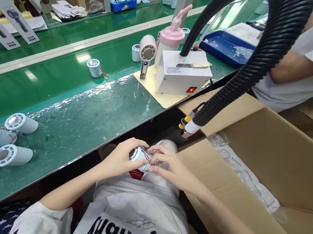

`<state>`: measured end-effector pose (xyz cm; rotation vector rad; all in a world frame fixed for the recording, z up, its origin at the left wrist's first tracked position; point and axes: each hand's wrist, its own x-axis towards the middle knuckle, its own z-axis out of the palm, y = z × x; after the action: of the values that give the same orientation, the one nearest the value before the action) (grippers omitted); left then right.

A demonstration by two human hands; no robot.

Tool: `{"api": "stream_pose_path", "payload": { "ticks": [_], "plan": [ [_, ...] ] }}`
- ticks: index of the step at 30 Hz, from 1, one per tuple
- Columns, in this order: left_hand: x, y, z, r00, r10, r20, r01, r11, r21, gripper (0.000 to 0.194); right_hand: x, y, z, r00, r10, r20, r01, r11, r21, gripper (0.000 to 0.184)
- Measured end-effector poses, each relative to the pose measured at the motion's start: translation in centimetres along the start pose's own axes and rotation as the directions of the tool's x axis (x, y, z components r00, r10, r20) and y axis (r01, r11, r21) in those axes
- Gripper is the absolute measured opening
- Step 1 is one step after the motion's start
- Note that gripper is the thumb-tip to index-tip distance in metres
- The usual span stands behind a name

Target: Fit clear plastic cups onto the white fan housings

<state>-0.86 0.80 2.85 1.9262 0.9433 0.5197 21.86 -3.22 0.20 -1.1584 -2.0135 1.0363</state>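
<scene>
Over my lap, my left hand (132, 153) is closed round the side of a light-blue round fan unit (140, 158). Red and dark wires trail from the unit's right end. My right hand (169, 165) closes on that wired end, thumb below and fingers above. Something clear, perhaps plastic, shows beneath the right fingers; I cannot make out what it is. The unit's slotted face points up and left, partly covered by the left fingers.
Similar fan units (13, 155) lie at the bench's left; another unit (94, 68) stands further back. A handheld fan (147, 49) leans near a white box (177, 71) with a black corrugated hose (281, 18). An open carton (298, 148) holds clear plastic. Co-workers sit right and opposite.
</scene>
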Motion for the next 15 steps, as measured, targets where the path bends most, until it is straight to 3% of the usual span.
{"api": "stream_pose_path", "payload": {
  "ticks": [3, 6, 9, 15],
  "plan": [
    [-0.1, -0.8, 0.6, 0.997, 0.027, -0.068, -0.032, 0.997, -0.069, 0.055, -0.3, -0.1, 0.2, 0.991, 0.01, -0.134, -0.009, 1.0, 0.008, 0.021],
    [-0.1, -1.5, 0.8, 0.997, 0.013, -0.081, -0.021, 0.995, -0.097, 0.068, -0.6, -0.1, 0.5, 0.984, -0.013, -0.178, -0.004, 0.996, -0.091, 0.017],
    [-0.1, -1.9, 0.8, 0.998, 0.017, -0.067, -0.024, 0.994, -0.105, 0.073, -0.8, -0.2, 0.5, 0.987, -0.036, -0.157, 0.013, 0.989, -0.149, 0.018],
    [-0.1, -2.6, 1.1, 0.994, 0.104, -0.035, -0.107, 0.989, -0.106, 0.071, -0.6, -0.2, 0.2, 0.982, -0.025, -0.188, 0.025, 1.0, 0.001, 0.017]
  ]
}}
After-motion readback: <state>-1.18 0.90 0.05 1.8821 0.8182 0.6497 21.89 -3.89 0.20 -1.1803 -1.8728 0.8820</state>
